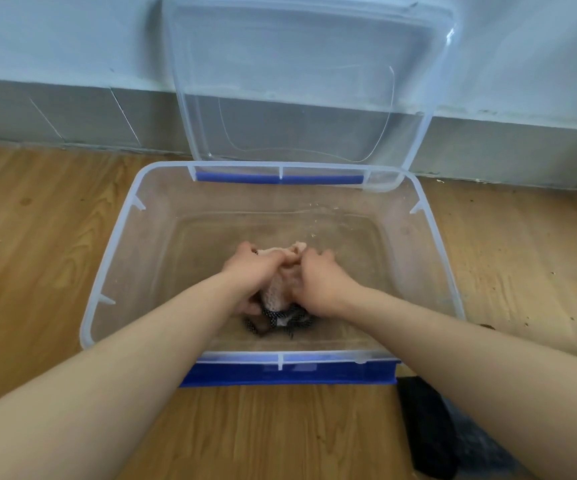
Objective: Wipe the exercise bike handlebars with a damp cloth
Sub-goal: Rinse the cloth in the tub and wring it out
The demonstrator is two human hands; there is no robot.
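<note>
Both hands are clenched on the cloth (277, 289), a pale bunched wad with a dark dotted trim hanging below it. The left hand (255, 271) grips its left side, the right hand (318, 282) its right, so the wad lies directly between them, low inside the clear plastic tub (113, 251) on the wooden floor (37, 220). Its long axis runs away from the person, toward the tub's lid (307, 81) leaning against the wall. Neither hand is nearer. It looks like wringing. No bike handlebars are in view.
</note>
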